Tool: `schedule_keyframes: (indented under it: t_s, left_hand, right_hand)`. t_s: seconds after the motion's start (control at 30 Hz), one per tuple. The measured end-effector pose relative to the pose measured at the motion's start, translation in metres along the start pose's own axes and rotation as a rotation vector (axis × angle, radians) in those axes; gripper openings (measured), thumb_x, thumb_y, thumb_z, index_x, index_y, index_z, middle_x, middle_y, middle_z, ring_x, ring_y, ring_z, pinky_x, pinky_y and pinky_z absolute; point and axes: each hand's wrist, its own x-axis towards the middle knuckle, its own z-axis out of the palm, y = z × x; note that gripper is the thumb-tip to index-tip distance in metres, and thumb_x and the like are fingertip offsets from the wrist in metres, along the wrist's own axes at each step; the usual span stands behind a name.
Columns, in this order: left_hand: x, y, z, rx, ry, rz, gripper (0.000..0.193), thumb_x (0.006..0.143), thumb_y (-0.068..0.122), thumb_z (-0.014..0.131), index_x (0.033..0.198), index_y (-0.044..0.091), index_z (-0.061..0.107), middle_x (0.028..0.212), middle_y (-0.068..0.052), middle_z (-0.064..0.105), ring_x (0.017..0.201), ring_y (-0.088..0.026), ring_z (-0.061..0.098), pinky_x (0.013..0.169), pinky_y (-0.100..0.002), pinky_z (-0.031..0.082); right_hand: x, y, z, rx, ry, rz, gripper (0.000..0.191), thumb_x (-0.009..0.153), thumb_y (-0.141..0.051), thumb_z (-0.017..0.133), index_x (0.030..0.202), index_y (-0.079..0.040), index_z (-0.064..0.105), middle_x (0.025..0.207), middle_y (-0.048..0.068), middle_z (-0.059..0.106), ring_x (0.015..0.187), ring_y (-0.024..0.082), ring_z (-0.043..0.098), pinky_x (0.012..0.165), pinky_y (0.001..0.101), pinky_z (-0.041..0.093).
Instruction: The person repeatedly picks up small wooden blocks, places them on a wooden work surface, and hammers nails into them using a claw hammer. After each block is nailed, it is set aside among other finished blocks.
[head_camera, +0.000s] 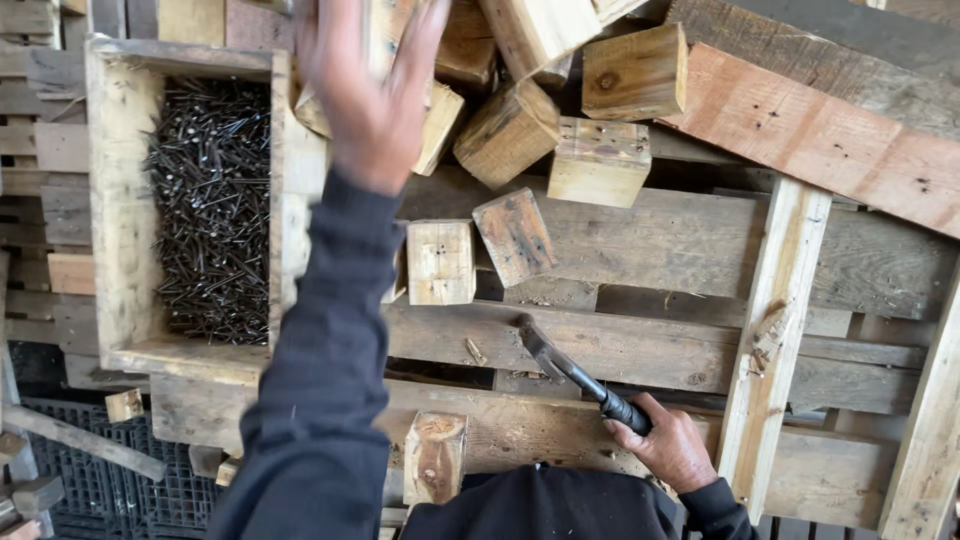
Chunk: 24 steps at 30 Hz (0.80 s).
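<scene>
My left hand (372, 92) is stretched out far ahead, blurred, fingers spread over a pile of cut wooden blocks (507, 130); nothing shows in its grip. My right hand (672, 447) is close to my body and grips the black handle of a hammer (560, 365). The hammer's head rests on a pallet board (650, 350). Two loose blocks, a pale one (440, 262) and a darker stained one (515, 235), lie on the pallet between the hands. Another block (435, 455) stands at the near edge.
An open wooden box (120, 200) full of dark nails (210, 210) sits at the left, beside my left arm. A reddish plank (820, 135) slants across the top right. A pale slat (775, 330) crosses the pallet at right. A black plastic crate (120, 490) lies at lower left.
</scene>
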Motion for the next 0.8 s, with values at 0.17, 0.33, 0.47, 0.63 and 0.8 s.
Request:
schedule_keyframes:
  t_s: [0.17,0.33,0.47,0.63,0.8]
  left_hand:
    - [-0.133,0.068,-0.036,0.586,-0.077,-0.018,0.073,0.091,0.044,0.086,0.147,0.009,0.056,0.161,-0.02,0.032,0.153,-0.04,0.031,0.129,-0.061,0.032]
    - [-0.203,0.061,-0.043,0.703,-0.241,-0.408,0.119,0.056,0.06,0.096,0.15,0.004,0.05,0.159,-0.028,0.01,0.148,-0.049,0.008,0.115,-0.074,0.006]
    - [-0.245,0.052,-0.05,0.619,-0.269,-0.471,0.103,0.065,0.069,0.088,0.143,0.013,0.051,0.169,-0.02,0.0,0.157,-0.045,0.0,0.126,-0.068,0.004]
    - [-0.277,0.047,-0.072,0.57,-0.381,-0.471,0.096,0.068,0.074,0.069,0.149,0.025,0.05,0.169,-0.014,0.007,0.156,-0.041,0.005,0.127,-0.061,0.005]
    - [-0.24,0.013,-0.082,0.428,-0.292,-0.267,0.069,0.112,0.045,0.043,0.169,0.011,0.023,0.174,-0.018,0.029,0.165,-0.038,0.026,0.136,-0.062,0.013]
  right_hand:
    - [0.001,-0.001,0.0,0.057,0.023,-0.042,0.052,0.075,-0.053,0.076,0.098,-0.007,0.068,0.056,0.018,0.065,0.051,0.034,0.071,0.048,0.0453,0.053]
    - [0.005,-0.009,0.005,0.015,-0.024,0.032,0.047,0.078,-0.048,0.077,0.097,-0.005,0.069,0.053,0.019,0.061,0.048,0.032,0.067,0.051,0.0446,0.051]
    - [0.006,-0.014,0.008,0.056,-0.036,0.041,0.047,0.08,-0.047,0.075,0.099,-0.004,0.069,0.05,0.017,0.06,0.044,0.028,0.065,0.05,0.0432,0.052]
    - [0.008,-0.015,0.007,0.046,-0.048,0.041,0.049,0.079,-0.048,0.074,0.098,-0.002,0.069,0.046,0.014,0.061,0.041,0.021,0.066,0.048,0.0391,0.053]
    - [0.012,-0.015,0.004,0.032,-0.124,0.094,0.048,0.083,-0.048,0.071,0.094,-0.002,0.067,0.047,0.014,0.058,0.04,0.022,0.063,0.047,0.0393,0.051]
